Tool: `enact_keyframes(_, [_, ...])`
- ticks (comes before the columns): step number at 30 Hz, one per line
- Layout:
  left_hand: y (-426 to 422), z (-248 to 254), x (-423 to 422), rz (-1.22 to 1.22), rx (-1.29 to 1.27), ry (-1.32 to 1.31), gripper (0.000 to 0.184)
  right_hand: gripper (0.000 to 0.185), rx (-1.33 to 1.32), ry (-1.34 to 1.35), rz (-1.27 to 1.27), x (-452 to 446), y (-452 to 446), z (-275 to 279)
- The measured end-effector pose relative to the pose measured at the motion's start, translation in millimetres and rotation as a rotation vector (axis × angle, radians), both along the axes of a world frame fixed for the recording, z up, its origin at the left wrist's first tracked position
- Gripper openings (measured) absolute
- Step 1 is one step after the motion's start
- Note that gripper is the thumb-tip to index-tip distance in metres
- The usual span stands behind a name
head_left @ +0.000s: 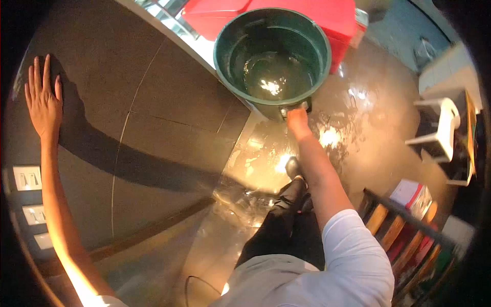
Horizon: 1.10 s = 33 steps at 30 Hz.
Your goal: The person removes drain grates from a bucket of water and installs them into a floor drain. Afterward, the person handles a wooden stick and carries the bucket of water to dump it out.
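At the left, my left hand (45,102) lies flat against a dark tiled wall (169,97), fingers stretched upward and holding nothing. My right hand (297,122) is closed round the handle on the near side of a large dark green bin (221,66). The bin's open top faces me, and a shiny patch of light shows on its wet-looking bottom. Below the handle, my right arm reaches down past my legs.
Red containers (337,20) stand behind the bin. Wet, reflective floor (378,123) spreads to the right. A white stool (446,128) is at the right, a slatted rack (404,230) with a box at lower right. Light switches (27,178) are on the left wall.
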<state>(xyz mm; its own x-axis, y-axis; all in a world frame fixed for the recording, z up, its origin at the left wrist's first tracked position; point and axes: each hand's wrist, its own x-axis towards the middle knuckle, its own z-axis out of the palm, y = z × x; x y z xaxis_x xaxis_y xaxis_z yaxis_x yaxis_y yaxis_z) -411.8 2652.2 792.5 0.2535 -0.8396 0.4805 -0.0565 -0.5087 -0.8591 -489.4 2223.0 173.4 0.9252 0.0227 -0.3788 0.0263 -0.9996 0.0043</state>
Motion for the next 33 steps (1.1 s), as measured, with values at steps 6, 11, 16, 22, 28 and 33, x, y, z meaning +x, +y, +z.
enact_keyframes(6, [30.6, 6.7, 7.3, 0.163, 0.077, -0.114, 0.051, 0.027, 0.043, 0.036, -0.138, -81.0, 49.7, 13.8])
enact_keyframes(11, [58.5, 11.8, 21.2, 0.096, 0.065, -0.041, 0.052, 0.026, 0.074, 0.121, -0.144, -185.2, 74.5, 36.7])
enact_keyframes(16, [37.7, 3.0, -12.1, -0.229, 0.110, 0.018, 0.053, 0.026, 0.130, 0.031, -0.311, -307.2, 109.7, 25.2])
enact_keyframes(22, [56.0, -31.9, -71.9, -0.370, 0.176, 0.168, 0.054, 0.039, 0.127, 0.173, -0.439, -385.7, 170.7, 13.7])
enact_keyframes(28, [142.2, -40.5, -121.0, 0.061, 0.301, 0.315, 0.055, 0.035, 0.084, 0.134, -0.502, -484.8, 194.8, 28.1])
enact_keyframes(33, [181.2, -23.5, -236.9, 0.615, 0.363, 0.482, 0.058, 0.036, 0.184, 0.303, -0.473, -566.3, 222.5, 32.6])
